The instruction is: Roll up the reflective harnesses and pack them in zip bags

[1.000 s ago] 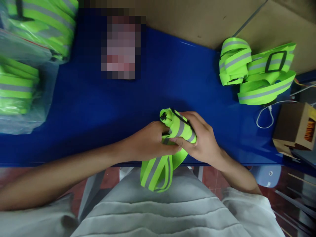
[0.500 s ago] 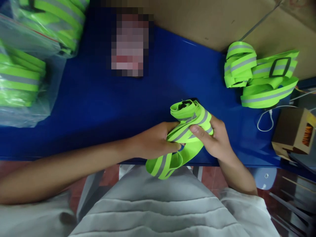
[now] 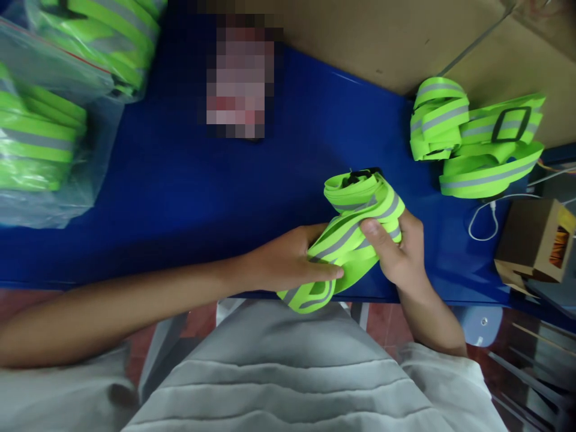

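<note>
Reflective strap (image 3: 346, 234), one — being held part-coiled over the near edge of the bench (image 3: 202, 180).
Loose loop (image 3: 294, 295) is hanging nearest, unrolled; left hand (image 3: 288, 258) grip is pinching folds, right hand (image 3: 407, 246) grip is clasping the bundle — beyond, coiled straps (image 3: 438, 117), bagged straps (image 3: 38, 144) are lying.

Here my left hand (image 3: 288, 259) and right hand (image 3: 405, 255) have fingers out of sight behind this neon strap (image 3: 348, 231), a pixelated patch (image 3: 243, 75) masks its object, and those plastic bags (image 3: 101, 138) run off the left edge!
</note>
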`<control>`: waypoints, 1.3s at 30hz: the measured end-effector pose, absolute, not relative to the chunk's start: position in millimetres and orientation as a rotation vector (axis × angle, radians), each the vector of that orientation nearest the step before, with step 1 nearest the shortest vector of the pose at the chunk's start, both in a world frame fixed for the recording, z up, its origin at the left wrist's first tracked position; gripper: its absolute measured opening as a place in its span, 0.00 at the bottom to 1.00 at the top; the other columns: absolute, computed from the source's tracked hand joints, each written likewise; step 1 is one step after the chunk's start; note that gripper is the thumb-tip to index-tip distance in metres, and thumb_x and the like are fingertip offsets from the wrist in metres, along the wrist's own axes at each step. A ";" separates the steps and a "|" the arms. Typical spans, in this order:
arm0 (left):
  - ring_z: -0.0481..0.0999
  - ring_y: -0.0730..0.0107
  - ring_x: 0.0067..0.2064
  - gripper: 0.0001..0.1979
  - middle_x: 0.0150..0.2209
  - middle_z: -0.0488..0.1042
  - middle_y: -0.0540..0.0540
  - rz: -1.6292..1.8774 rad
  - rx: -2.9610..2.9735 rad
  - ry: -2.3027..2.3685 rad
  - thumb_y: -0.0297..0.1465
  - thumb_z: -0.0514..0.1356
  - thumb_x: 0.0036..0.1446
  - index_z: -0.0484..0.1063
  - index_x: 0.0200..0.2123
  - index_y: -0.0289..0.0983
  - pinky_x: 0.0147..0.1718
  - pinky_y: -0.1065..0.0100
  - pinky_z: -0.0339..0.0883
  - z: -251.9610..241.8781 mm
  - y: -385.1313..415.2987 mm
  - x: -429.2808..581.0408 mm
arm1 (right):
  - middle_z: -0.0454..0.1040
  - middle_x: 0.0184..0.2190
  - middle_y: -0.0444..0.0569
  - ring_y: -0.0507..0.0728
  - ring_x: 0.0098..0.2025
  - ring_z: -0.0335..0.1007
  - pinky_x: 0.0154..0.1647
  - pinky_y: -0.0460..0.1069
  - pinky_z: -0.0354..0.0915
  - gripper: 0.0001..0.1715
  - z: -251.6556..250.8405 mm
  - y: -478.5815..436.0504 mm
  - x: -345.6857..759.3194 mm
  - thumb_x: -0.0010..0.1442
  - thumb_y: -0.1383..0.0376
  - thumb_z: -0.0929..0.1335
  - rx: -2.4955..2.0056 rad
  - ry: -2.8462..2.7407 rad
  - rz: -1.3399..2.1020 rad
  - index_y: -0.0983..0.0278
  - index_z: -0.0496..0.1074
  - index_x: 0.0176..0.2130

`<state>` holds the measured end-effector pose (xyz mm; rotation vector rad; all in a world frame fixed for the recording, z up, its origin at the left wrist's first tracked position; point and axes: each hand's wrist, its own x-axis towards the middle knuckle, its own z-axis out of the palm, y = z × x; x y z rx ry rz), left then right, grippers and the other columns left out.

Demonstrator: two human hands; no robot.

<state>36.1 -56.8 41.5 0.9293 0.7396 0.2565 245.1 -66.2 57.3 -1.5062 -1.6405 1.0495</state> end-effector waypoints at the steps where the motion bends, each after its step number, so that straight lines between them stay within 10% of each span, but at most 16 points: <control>1: 0.80 0.63 0.39 0.15 0.39 0.82 0.48 0.246 0.929 0.731 0.33 0.68 0.54 0.74 0.45 0.35 0.38 0.66 0.74 41.6 -58.6 36.0 | 0.83 0.40 0.48 0.63 0.43 0.80 0.45 0.56 0.77 0.20 57.4 -67.1 244.2 0.65 0.48 0.71 -1.504 -1.611 1.077 0.59 0.79 0.48; 28: 0.79 0.72 0.34 0.10 0.36 0.82 0.49 0.143 1.322 0.606 0.25 0.57 0.61 0.79 0.38 0.35 0.34 0.73 0.69 51.8 -38.7 24.5 | 0.84 0.41 0.50 0.66 0.53 0.81 0.50 0.60 0.78 0.30 49.7 -51.5 263.1 0.66 0.41 0.66 -1.423 -1.105 1.746 0.61 0.79 0.48; 39: 0.80 0.66 0.47 0.13 0.44 0.83 0.45 0.070 1.458 0.502 0.22 0.56 0.65 0.82 0.42 0.33 0.50 0.69 0.67 58.1 -29.9 15.6 | 0.84 0.38 0.53 0.65 0.51 0.81 0.48 0.61 0.78 0.35 39.5 -55.3 262.1 0.68 0.39 0.60 -1.325 -1.209 1.921 0.62 0.80 0.48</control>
